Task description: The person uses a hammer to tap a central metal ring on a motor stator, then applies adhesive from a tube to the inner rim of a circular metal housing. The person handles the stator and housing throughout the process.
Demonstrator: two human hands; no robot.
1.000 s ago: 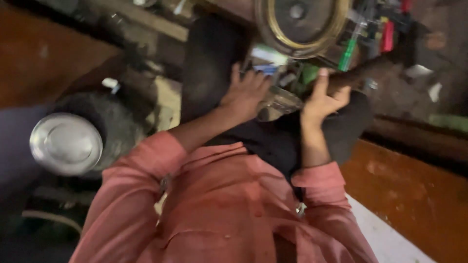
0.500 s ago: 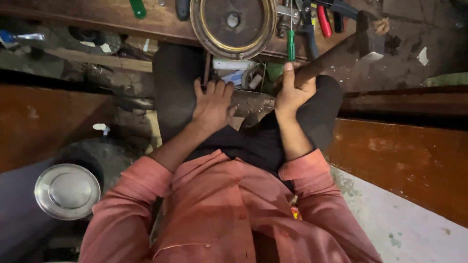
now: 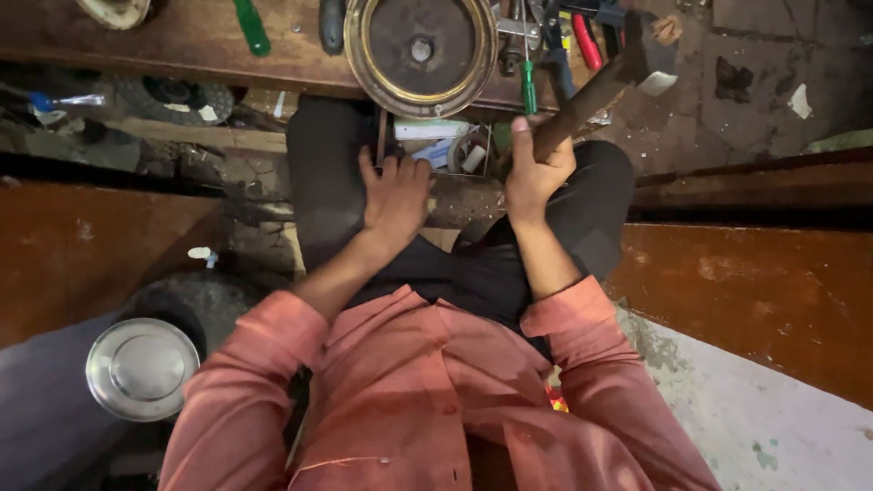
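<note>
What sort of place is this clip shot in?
Probably a small repair workshop, worked from the floor. A low wooden bench carries screwdrivers, pliers and a round metal disc, and the right hand grips a hammer.

I note: hammer handle (image 3: 582,100) worn matt wood; round disc (image 3: 420,50) dull metal, brassy rim; bench (image 3: 182,55) rough wood; lid (image 3: 142,368) shiny steel.

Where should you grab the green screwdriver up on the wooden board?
Probably by its fat green handle. The green screwdriver lies flat on the wooden board with bare wood beside it, so fingers could come down from above and close across the handle's sides.
</note>
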